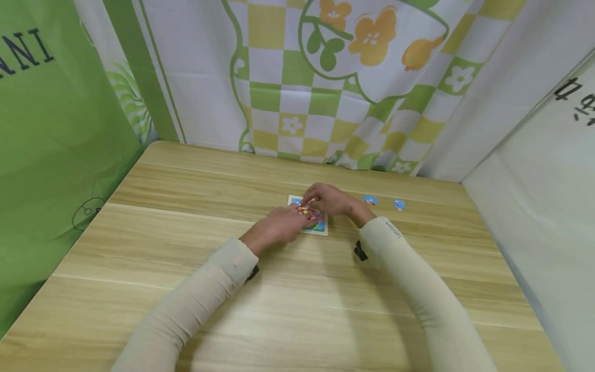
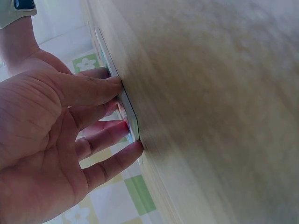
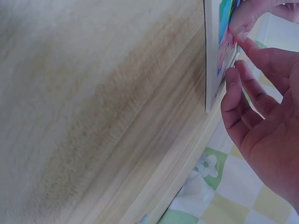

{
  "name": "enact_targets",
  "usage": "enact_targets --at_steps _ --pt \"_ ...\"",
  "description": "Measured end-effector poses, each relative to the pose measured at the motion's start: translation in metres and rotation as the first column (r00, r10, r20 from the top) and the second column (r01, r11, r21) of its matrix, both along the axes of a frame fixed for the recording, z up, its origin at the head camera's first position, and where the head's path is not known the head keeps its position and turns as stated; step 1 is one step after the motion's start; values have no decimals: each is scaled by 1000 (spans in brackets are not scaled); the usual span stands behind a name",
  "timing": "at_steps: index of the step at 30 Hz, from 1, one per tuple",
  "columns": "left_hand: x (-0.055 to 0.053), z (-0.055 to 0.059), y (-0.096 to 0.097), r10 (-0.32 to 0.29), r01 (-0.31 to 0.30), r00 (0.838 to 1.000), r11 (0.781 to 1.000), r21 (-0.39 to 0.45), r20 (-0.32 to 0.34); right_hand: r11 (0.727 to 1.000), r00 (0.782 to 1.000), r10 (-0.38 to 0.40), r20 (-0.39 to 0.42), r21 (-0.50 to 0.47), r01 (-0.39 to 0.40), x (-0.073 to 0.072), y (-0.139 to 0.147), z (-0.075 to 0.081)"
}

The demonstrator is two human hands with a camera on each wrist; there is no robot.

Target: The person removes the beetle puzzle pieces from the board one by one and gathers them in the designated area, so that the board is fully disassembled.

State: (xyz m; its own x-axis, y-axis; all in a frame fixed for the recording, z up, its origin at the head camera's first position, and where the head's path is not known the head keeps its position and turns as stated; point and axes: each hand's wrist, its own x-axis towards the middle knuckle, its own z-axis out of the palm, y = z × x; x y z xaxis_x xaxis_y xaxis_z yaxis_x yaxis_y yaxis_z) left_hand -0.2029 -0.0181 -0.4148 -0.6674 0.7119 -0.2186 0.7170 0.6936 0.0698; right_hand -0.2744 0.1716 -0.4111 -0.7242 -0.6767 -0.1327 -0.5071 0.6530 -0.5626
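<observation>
A white curtain with green and yellow checks and orange flowers (image 1: 325, 101) hangs behind a table, between a green cloth with dark lettering (image 1: 56, 155) on the left and a white wall panel with black characters (image 1: 534, 196) on the right; only the head view shows all three. The light wooden tabletop with long streaks of grain (image 1: 288, 320) fills the lower part of that view. Two arms in cream sleeves reach across it, with a small black object by each wrist. The left hand (image 1: 283, 225) lies over the board, fingers fairly straight and apart; the left wrist view shows thumb and fingertips touching it at separate spots. The right hand (image 1: 331, 199) bends over the board's far part; whether its fingers pinch a piece cannot be told. Beneath both is one square picture-puzzle board with a pale border (image 1: 321, 228), past the table's middle towards the curtain. The right wrist view shows its pale side and blue, green and pink print. Two small, mostly blue loose pieces lie to its right: one nearer (image 1: 370, 199), one farther (image 1: 399, 205).
</observation>
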Motion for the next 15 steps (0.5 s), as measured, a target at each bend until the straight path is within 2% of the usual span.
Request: enact_targets --at_steps 15 --pt "-1 1 1 24 -23 999 1000 -20 31 997 996 -80 51 -13 81 5 -1 5"
